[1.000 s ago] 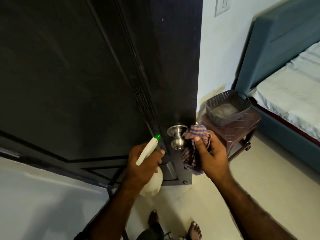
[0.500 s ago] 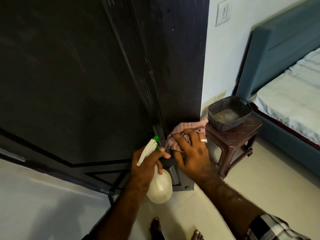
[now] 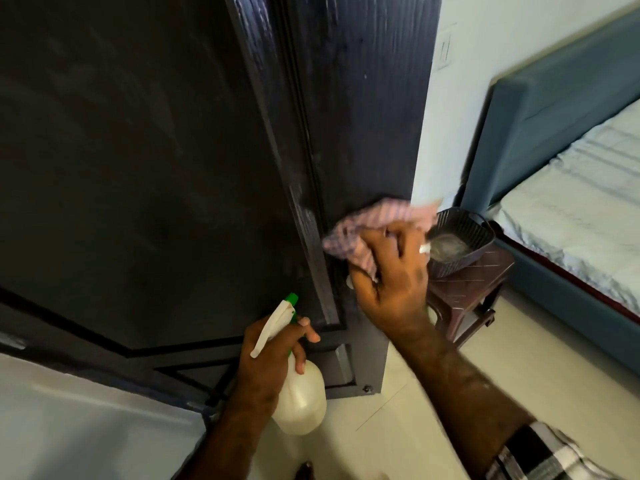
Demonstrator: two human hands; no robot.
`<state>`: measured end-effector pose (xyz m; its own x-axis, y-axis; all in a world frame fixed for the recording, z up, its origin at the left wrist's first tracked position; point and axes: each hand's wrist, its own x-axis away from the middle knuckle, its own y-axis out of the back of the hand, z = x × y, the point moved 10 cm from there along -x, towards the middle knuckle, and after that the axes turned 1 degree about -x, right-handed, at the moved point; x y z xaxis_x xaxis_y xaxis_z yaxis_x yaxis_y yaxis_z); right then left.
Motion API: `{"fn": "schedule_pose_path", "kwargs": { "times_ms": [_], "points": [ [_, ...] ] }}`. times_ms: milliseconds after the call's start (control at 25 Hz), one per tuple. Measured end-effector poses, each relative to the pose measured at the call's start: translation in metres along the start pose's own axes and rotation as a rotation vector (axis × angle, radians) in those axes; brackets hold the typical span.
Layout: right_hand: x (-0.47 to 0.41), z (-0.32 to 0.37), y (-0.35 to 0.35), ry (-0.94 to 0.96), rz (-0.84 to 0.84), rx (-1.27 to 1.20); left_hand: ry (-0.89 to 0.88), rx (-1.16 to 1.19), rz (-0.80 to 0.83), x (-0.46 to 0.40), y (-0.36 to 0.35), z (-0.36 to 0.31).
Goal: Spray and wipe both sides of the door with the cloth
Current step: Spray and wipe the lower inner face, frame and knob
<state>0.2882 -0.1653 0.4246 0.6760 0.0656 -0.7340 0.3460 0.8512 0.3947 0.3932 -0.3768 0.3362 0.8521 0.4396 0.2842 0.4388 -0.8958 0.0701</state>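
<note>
A dark panelled door [image 3: 173, 168] fills the left and centre of the head view. My right hand [image 3: 391, 275] presses a pink striped cloth [image 3: 363, 226] flat against the door's right stile, near its free edge; the knob is hidden under the hand and cloth. Lower down, my left hand [image 3: 266, 362] grips the neck of a white spray bottle [image 3: 301, 396] with a green nozzle, held close to the door's lower panel, index finger over the trigger.
A brown plastic stool [image 3: 467, 292] stands just right of the door's edge with a dark mesh basket [image 3: 457, 233] on it. Beyond is a blue bed frame [image 3: 554, 116] with a pale mattress. A white wall [image 3: 460, 81] carries a switch plate. Pale floor tiles lie below.
My right hand went from holding the bunched cloth beside the knob to spreading it on the door, then slid it upward along the stile. The bottle hand stayed about where it was.
</note>
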Motion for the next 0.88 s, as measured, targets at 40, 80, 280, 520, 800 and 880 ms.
{"fn": "schedule_pose_path", "kwargs": {
  "times_ms": [40, 80, 280, 520, 800, 880],
  "points": [
    [0.026, -0.019, -0.014, -0.107, 0.075, -0.025, -0.010, 0.011, 0.006, -0.003, 0.000, -0.003],
    [0.048, -0.034, -0.022, -0.234, 0.106, -0.080, -0.019, 0.011, 0.020, -0.007, 0.001, -0.006],
    [-0.011, -0.013, 0.014, -0.320, -0.234, -0.197, -0.041, -0.024, 0.071, -0.023, 0.003, -0.011],
    [-0.038, 0.020, -0.017, 0.091, -0.074, 0.089, -0.021, -0.020, 0.099, -0.031, 0.009, -0.014],
    [-0.004, -0.028, -0.044, -0.140, 0.060, -0.059, -0.049, -0.028, 0.075, -0.045, 0.013, -0.021],
    [-0.029, -0.031, -0.022, -0.261, -0.208, -0.162, -0.031, -0.037, 0.077, -0.047, 0.013, -0.020]
  ]
}}
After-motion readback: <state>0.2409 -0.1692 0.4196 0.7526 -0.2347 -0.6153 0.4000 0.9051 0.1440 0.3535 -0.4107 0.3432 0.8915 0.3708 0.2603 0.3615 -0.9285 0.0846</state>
